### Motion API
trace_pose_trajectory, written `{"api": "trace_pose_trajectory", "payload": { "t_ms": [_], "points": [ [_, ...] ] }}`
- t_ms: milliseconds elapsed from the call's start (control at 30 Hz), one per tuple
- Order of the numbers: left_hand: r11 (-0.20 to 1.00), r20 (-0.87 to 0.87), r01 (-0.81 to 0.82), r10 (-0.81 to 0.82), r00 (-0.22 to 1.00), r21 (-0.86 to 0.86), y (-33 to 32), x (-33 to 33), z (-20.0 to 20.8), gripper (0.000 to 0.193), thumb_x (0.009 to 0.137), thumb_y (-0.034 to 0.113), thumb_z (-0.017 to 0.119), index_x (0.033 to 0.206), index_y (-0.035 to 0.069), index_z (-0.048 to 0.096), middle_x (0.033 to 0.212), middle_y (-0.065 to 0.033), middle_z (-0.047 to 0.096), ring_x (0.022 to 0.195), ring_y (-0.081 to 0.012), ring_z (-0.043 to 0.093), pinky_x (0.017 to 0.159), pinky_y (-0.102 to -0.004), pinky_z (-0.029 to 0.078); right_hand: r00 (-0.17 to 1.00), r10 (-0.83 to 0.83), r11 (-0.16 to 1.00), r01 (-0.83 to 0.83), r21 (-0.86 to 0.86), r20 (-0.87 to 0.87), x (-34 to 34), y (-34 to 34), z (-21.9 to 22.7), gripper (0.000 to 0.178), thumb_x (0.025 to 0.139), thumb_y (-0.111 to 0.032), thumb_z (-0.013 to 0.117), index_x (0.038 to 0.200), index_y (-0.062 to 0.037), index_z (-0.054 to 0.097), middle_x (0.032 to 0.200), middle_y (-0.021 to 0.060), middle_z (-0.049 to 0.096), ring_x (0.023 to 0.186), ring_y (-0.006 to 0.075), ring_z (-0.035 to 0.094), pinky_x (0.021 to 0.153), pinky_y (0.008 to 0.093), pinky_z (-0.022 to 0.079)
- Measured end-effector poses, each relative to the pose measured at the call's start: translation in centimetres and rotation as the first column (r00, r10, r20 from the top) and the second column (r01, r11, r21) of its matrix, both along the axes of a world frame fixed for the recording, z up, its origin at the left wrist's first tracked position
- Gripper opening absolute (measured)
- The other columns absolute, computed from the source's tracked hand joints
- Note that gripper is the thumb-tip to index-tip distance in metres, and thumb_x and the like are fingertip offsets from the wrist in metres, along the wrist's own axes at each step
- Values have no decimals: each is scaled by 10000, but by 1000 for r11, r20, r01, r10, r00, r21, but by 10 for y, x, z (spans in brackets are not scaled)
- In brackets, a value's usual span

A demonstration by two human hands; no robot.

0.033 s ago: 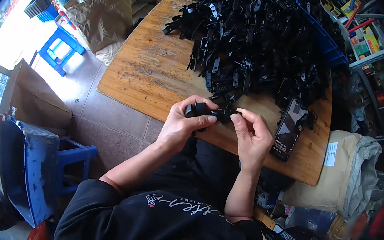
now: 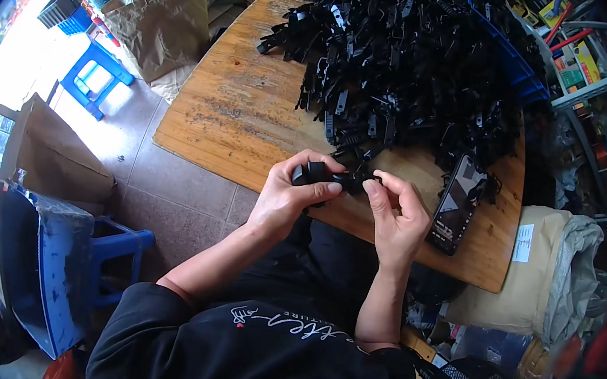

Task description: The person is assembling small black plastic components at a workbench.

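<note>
- While both hands worked just off the near edge of the wooden table [image 2: 253, 107], the left hand [image 2: 288, 201] was curled shut around a small black plastic part [image 2: 318, 172], thumb pressed across its front.
- The right hand [image 2: 398, 220] met that same part from the other side, its fingertips [image 2: 372, 186] pinched closed on the part's right end, so the two hands nearly touched.
- The part was held in the air over the table's near edge, just in front of the pile.
- A large heap of similar black plastic pieces [image 2: 409, 66] covered the far and right half of the table, reaching to its far edge.
- A dark smartphone [image 2: 457, 203] lay on the table near the right corner, just beside the right hand and against the heap's near fringe.
- A blue plastic stool [image 2: 94, 77] stood on the tiled floor beyond the table's left edge, with a brown paper sack [image 2: 164, 25] near the far left corner.
</note>
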State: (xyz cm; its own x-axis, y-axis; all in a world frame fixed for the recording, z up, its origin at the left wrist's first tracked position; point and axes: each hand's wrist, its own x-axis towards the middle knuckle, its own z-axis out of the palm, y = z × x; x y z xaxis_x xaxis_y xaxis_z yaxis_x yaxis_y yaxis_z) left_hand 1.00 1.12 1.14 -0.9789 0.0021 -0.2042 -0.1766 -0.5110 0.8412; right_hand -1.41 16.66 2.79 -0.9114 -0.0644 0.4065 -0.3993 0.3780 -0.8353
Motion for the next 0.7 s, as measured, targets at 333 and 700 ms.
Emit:
{"api": "trace_pose_trajectory", "payload": {
  "t_ms": [333, 700],
  "points": [
    [979, -133, -186, 196, 972, 83, -30, -15, 4, 220, 733, 3, 648, 940, 9, 573, 772, -87, 608, 675, -161, 613, 638, -247, 484, 976, -113, 899, 181, 399, -186, -1, 0, -17, 368, 698, -241, 738, 966, -42, 584, 732, 46, 561, 598, 137, 508, 548, 269, 431],
    [998, -86, -51, 48, 995, -33, -22, -13, 4, 276, 686, -9, 647, 954, 35, 596, 818, -51, 623, 750, -119, 608, 669, -211, 447, 867, 358, 894, -212, -394, 347, 23, 22, 9, 212, 839, -159, 617, 930, 22, 559, 832, 54, 616, 698, 61, 519, 679, 190, 430]
  ]
}}
